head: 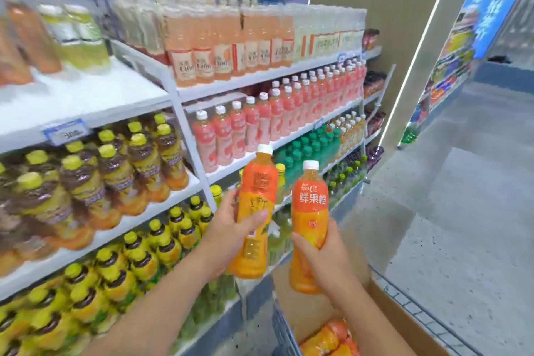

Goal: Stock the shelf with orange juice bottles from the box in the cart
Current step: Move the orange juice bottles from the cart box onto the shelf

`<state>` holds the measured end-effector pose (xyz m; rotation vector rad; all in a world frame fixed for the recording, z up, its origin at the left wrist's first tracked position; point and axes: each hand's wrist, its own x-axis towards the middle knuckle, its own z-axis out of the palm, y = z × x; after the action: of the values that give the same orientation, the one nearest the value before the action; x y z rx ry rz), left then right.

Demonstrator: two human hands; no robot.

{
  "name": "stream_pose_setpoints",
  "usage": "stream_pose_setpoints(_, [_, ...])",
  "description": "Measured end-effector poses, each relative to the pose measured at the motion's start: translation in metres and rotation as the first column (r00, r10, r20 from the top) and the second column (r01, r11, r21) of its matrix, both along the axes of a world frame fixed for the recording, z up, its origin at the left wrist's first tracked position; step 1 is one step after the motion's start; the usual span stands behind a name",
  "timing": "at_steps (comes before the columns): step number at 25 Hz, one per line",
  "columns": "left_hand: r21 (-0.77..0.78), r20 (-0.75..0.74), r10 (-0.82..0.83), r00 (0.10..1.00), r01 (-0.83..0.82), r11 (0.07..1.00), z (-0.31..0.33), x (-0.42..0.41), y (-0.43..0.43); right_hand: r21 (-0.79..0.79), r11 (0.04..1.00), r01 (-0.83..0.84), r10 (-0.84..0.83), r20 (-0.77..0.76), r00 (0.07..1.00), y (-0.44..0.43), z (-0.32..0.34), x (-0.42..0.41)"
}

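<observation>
Now the left hand (231, 228) grips the left bottle (255, 211); the right hand (320, 251) grips the right bottle (309, 225), both up by the near box (404, 324) (more inside); stand them straight on the shelf (86, 95), labels out.

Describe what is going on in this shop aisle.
A person faces a drinks shelf, the left hand gripping one orange juice bottle and the right hand gripping a second bottle. Both are held up in front of the shelf, neither placed yet. More orange bottles lie in the cardboard box in the cart below.
</observation>
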<state>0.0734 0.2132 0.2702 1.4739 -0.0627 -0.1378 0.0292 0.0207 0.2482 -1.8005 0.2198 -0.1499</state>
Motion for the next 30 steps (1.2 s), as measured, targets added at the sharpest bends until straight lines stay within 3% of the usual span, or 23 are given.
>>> stream_pose_setpoints(8, [0.085,0.304,0.324,0.896,-0.364,0.928,0.078,0.021,0.189,-0.017,0.914,-0.405,0.401,0.196,0.895,0.179,0.092,0.09])
stream_pose_setpoints(13, [0.054,0.397,0.513,0.761,-0.577,0.815,0.114,0.036,0.309,-0.065,0.853,-0.518,0.514,0.278,0.811,0.305,0.126,0.137])
stream_pose_setpoints(20, [-0.028,0.479,0.675,0.562,-0.759,0.651,0.141,0.072,0.445,-0.004,0.769,-0.639,0.596,0.363,0.716,0.468,0.152,0.197])
stream_pose_setpoints(30, [-0.022,0.495,0.795,0.35,-0.91,0.414,0.137,0.131,0.496,-0.048,0.631,-0.774,0.716,0.421,0.557,0.557,0.158,0.285])
